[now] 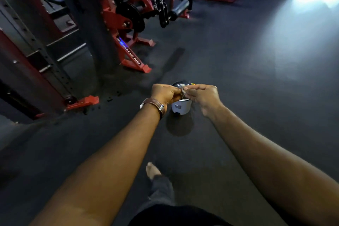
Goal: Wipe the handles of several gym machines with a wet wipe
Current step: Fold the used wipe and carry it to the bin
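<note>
Head view: your left hand and right hand meet over a small white bin standing on the dark floor. Fingers of both hands are curled, pinching a small crumpled wet wipe between the fingertips, just above the bin's open top. Red-framed gym machines stand well beyond your fingers, up and to the left; no handle is within reach. I judge the wipe is being discarded or readied, I cannot tell which. How many handles are done is not shown.
</note>
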`<state>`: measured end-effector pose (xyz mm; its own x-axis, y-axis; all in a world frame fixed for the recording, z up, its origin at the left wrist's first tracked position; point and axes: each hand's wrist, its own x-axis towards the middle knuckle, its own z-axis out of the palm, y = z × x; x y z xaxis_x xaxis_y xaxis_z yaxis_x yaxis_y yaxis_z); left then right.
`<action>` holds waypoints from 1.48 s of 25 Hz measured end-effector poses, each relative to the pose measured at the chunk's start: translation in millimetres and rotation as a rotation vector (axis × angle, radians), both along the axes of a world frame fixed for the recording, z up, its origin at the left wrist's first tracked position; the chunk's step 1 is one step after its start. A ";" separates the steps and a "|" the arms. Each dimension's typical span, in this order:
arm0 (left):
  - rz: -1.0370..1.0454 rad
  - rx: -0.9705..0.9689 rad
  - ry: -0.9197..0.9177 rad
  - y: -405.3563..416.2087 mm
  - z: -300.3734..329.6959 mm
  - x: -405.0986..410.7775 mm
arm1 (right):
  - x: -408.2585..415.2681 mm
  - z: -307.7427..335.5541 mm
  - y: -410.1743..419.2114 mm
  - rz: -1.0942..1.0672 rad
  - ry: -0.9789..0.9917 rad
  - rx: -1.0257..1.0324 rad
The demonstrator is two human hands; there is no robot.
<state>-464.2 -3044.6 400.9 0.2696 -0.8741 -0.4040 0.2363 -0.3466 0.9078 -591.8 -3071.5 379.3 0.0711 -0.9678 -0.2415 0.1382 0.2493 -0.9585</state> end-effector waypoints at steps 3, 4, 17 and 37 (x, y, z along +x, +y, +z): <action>-0.059 0.043 -0.064 -106.7 -29.5 35.9 | 29.7 -23.7 -99.3 -0.007 -0.015 0.034; -0.067 0.068 -0.084 -143.9 -39.8 49.1 | 42.1 -29.9 -132.5 -0.023 -0.016 0.064; -0.302 0.377 -0.141 -466.3 -130.9 100.8 | 98.4 -124.6 -426.4 -0.230 -0.037 0.383; -0.332 0.830 -0.190 -654.6 -246.8 144.8 | 112.8 -292.9 -630.6 -0.615 0.050 0.909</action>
